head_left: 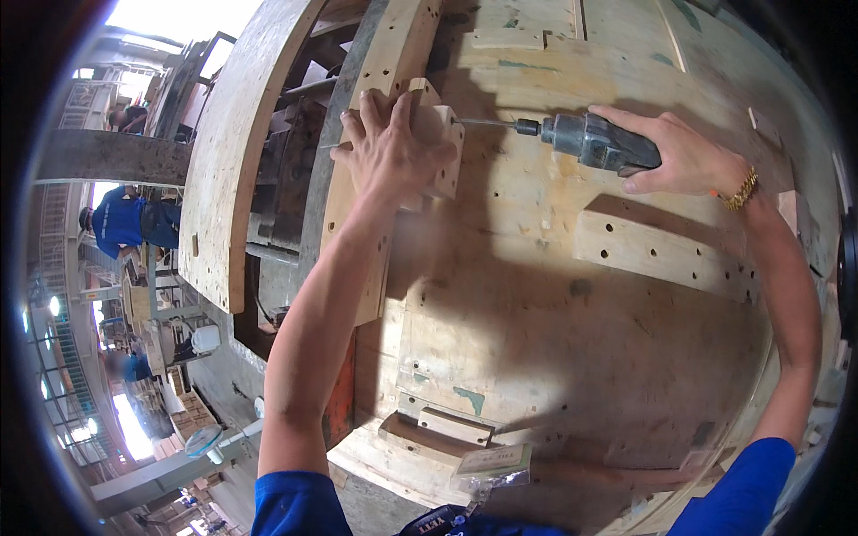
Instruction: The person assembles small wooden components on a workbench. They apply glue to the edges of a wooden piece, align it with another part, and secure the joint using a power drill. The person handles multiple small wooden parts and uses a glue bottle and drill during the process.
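Observation:
My left hand presses down on a pale wooden block, its fingers spread over the top and toward the far side. The block sits against a long wooden rail with drilled holes. In my right hand is a dark power drill, held level and pointing left. From its chuck, a long thin drill bit reaches the block's right face. A thin metal piece shows left of my left hand, in line with the bit; whether it is the bit's tip I cannot tell.
A drilled wooden block lies on the plywood worktop below the drill. Nearer me are small wood strips and a plastic-sleeved card. Beyond the rail stands a thick board. A person in blue stands far left.

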The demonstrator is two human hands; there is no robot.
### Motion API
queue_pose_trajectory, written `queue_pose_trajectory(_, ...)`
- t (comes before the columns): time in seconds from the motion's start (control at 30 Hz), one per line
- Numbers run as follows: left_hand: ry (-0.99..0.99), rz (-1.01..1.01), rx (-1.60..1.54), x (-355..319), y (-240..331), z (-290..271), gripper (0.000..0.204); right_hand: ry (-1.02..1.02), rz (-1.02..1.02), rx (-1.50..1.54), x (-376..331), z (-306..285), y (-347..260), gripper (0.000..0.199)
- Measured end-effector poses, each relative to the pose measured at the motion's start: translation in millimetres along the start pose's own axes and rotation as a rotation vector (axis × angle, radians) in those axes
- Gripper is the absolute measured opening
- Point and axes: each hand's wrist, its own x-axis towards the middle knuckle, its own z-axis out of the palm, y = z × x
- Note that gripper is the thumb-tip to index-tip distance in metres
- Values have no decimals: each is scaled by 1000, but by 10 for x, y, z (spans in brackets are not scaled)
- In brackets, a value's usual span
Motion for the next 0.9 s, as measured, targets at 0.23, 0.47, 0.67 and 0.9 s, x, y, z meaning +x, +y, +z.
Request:
queue_pose_trajectory(0.23,115,62,3,-26,-56,105,90,-3,49,-5,94,93,-74,82)
queue_pose_trajectory(0.47,209,107,-26,-30,-106,197,90,42,5,37,174,190,93,86)
queue_pose_trajectory(0.67,1,72,-132,-41,120,-140,83,88,14,29,197,297,275,83)
queue_pose_trajectory(0.9,123,103,-134,-142,93,-108,82,42,1,4,325,253,182,82)
